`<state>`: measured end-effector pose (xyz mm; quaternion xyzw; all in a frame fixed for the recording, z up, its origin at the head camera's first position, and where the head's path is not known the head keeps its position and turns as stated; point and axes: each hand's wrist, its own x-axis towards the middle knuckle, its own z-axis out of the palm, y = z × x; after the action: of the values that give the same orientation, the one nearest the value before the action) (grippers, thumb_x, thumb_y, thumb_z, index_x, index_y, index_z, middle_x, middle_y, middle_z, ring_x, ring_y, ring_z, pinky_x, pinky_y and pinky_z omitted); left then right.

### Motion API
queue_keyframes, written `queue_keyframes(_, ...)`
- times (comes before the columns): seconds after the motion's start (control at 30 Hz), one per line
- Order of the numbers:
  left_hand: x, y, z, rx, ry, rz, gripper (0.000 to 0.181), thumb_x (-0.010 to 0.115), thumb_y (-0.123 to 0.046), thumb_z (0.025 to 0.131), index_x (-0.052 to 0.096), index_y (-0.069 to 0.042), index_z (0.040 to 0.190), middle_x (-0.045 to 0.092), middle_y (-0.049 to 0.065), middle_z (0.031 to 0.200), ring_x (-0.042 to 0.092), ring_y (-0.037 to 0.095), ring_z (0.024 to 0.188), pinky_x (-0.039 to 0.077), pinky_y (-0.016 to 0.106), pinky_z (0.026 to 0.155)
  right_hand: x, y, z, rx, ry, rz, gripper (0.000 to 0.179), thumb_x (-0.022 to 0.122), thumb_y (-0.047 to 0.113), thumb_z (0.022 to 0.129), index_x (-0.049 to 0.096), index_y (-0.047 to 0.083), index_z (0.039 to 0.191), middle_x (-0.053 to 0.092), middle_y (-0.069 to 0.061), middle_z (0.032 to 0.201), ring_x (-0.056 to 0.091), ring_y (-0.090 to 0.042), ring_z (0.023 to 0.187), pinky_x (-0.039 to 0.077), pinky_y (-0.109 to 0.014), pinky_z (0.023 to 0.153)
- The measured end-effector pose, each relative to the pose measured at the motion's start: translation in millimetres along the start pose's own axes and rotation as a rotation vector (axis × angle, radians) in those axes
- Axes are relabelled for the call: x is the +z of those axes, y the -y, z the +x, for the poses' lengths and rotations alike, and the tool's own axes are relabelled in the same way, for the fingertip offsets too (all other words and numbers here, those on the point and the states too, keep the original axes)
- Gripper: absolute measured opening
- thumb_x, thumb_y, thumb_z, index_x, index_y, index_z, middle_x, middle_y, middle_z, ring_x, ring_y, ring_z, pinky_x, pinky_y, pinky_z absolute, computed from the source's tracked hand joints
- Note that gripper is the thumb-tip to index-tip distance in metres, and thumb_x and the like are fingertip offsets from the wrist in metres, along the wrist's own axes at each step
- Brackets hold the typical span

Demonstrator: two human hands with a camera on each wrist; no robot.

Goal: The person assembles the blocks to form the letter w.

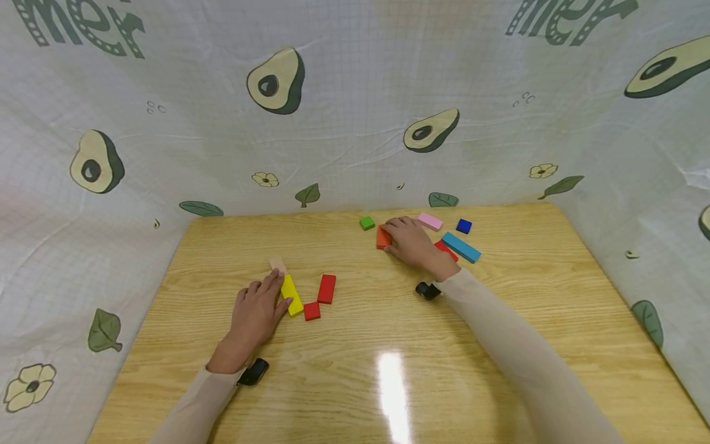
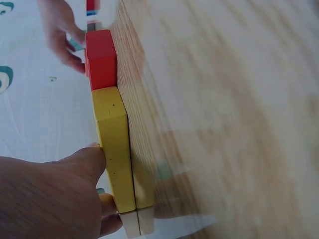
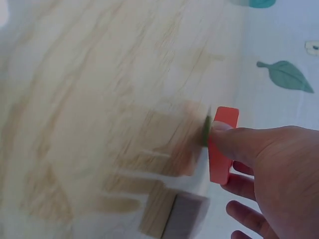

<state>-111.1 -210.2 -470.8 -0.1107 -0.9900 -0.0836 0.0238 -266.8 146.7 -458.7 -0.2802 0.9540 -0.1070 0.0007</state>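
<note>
My left hand (image 1: 257,314) lies along the left side of a long yellow block (image 1: 291,296). Its thumb and a fingertip touch the same side of that block, and a pale wooden block (image 1: 277,266) adjoins the yellow one's far end. A small red block (image 1: 312,311) sits at the yellow block's near end. Farther back, my right hand (image 1: 412,240) pinches an orange-red block (image 3: 222,149) between thumb and fingers. A green block (image 1: 367,223) is just left of it. Part of another red block (image 1: 446,251) is hidden by the right hand.
A longer red block (image 1: 327,289) lies right of the yellow one. Behind and beside the right hand are pink (image 1: 430,221), dark blue (image 1: 464,226) and light blue (image 1: 461,247) blocks. A patterned cloth (image 1: 355,123) borders the wooden table (image 1: 333,382).
</note>
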Motion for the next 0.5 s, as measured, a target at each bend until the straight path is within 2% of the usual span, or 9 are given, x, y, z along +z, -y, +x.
queue_keyframes(0.23, 0.4, 0.6, 1.1, -0.002, 0.001, 0.0, 0.06, 0.065, -0.032, 0.106, 0.052, 0.0, 0.155, 0.049, 0.021, 0.16, 0.053, 0.046, 0.13, 0.043, 0.062, 0.105, -2, 15, -0.7, -0.042, -0.027, -0.003, 0.055, 0.076, 0.027, 0.1, 0.061, 0.0, 0.146, 0.061, -0.019, 0.144, 0.05, -0.041, 0.139, 0.034, -0.056, 0.121)
queue_keyframes(0.5, -0.2, 0.0, 1.1, -0.002, 0.008, 0.003, 0.06, 0.065, -0.032, 0.106, 0.051, 0.001, 0.155, 0.049, 0.021, 0.16, 0.053, 0.045, 0.131, 0.043, 0.062, 0.105, -4, 37, -1.6, -0.051, -0.019, -0.028, 0.057, 0.076, 0.031, 0.101, 0.061, 0.002, 0.148, 0.061, -0.017, 0.146, 0.051, -0.038, 0.139, 0.035, -0.054, 0.121)
